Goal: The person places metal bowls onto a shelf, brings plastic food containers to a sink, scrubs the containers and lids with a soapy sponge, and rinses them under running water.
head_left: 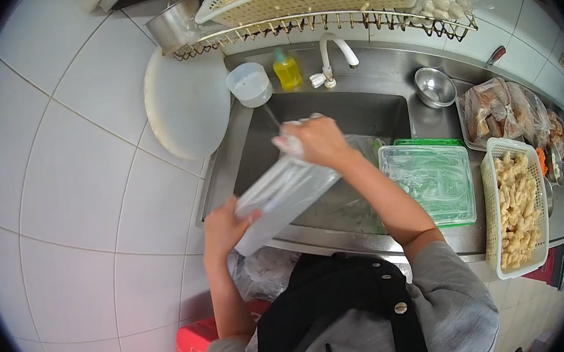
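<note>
A long white translucent container (287, 199) is tilted over the front left of the steel sink (370, 104). My left hand (227, 226) grips its lower left side, thumb on the near face. At its upper end my right hand (312, 140) is closed, with white suds on the fingers; what it holds is too small to make out. To the right of the sink lies a soapy clear container (428, 183) with green edges.
A white faucet (327, 65), yellow soap bottle (287, 69) and plastic cup (249, 85) stand behind the sink. At right are a steel bowl (434, 87), bagged food (497, 107) and a basket of pale pieces (518, 209). A wire rack (329, 21) hangs above.
</note>
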